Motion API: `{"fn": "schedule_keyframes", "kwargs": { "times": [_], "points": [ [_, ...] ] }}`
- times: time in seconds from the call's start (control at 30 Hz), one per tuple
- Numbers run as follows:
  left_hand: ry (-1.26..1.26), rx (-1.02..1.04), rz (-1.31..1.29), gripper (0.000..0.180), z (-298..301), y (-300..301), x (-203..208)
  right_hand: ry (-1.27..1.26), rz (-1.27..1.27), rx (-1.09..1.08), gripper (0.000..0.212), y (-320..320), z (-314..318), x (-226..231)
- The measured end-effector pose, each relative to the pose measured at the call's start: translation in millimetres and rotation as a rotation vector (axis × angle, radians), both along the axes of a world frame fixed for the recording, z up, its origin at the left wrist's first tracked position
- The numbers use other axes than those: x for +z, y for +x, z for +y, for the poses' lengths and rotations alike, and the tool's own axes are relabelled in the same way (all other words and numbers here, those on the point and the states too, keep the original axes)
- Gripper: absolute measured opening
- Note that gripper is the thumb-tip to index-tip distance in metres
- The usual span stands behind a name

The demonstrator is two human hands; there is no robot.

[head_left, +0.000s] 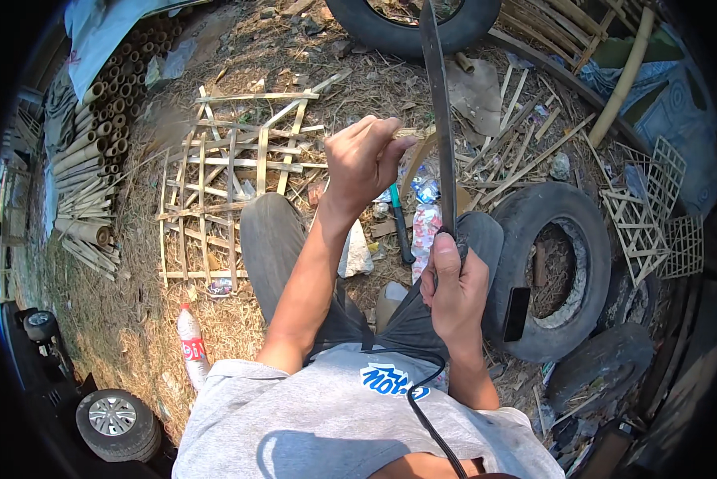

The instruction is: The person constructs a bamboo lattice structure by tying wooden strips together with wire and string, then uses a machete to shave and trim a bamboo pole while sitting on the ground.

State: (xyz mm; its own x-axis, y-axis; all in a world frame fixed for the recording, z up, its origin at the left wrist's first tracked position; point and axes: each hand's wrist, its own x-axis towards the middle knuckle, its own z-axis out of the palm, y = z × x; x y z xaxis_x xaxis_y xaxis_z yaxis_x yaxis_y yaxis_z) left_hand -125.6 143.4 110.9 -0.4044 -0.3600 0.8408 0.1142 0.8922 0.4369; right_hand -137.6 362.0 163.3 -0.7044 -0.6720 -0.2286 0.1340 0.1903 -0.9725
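Note:
My left hand [364, 162] is raised in front of my knees, its fingers closed around a thin pale bamboo strip [407, 132]. Most of the strip is hidden by the fist, and a curved tan length shows near the blade. In my right hand [460, 289] is the handle of a machete [438, 104], gripped with the thumb along it. The long dark blade points away from me, just right of the strip; whether they touch I cannot tell. Below, between my legs, lie a tool with a black and teal handle [402, 227] and a pale stone [357, 254].
A bamboo lattice [233, 177] lies ahead left, beyond it stacked bamboo poles [95, 152]. At right a tyre [586, 263] bears a phone [516, 314]; another tyre [414, 36] lies at the far side. A plastic bottle [191, 347] is at my left. Loose strips [526, 148] litter the ground.

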Motion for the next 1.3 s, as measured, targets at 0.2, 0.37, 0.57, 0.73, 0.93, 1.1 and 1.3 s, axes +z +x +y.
{"fn": "schedule_keyframes", "kwargs": {
  "times": [0.2,0.37,0.57,0.73,0.93,1.1,1.3],
  "points": [
    [-0.005,-0.058,0.049,0.013,-2.7,-1.3,3.0,0.123,0.203,-0.005,0.046,-4.0,-14.8,0.6],
    [0.010,-0.044,0.013,0.011,-7.6,-9.2,2.4,0.232,0.195,0.001,0.044,-12.2,-26.5,-13.1],
    [0.071,-0.076,-0.010,0.008,-11.8,-11.8,4.0,0.196,0.167,-0.011,0.044,-15.3,-27.9,-29.3],
    [0.151,0.004,-0.037,0.010,-24.6,-16.1,3.4,0.191,0.163,0.011,0.045,-23.3,-38.5,-21.0],
    [0.108,-0.044,-0.104,0.014,-31.6,-20.6,8.1,0.128,0.178,-0.029,0.052,-28.5,-39.8,-59.4],
    [0.095,-0.016,-0.071,0.016,-34.1,-20.6,5.1,0.265,0.185,-0.062,0.055,-29.6,-33.6,-83.7],
    [0.188,0.004,-0.115,0.017,-40.8,-11.7,1.9,0.216,0.161,-0.068,0.056,-31.8,-32.1,-76.7]
  ]
}}
